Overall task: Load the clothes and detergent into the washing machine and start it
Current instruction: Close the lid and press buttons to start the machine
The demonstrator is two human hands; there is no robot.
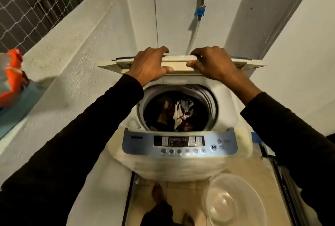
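Observation:
A white top-loading washing machine (181, 164) stands in front of me with its lid (181, 66) raised and folded. My left hand (150, 65) and my right hand (212, 63) both grip the lid's front edge, thumbs underneath. Below the lid the round drum (176, 111) is open and holds dark and white clothes (179, 115). The blue-grey control panel (179, 143) with a display and a row of buttons faces me at the near side. No detergent container can be clearly made out.
An orange and white bag (11, 73) sits on the ledge at the left. A clear plastic basin (233, 202) lies on the floor at the lower right. A tap with a blue fitting (200, 10) is on the wall behind. My feet stand below the machine.

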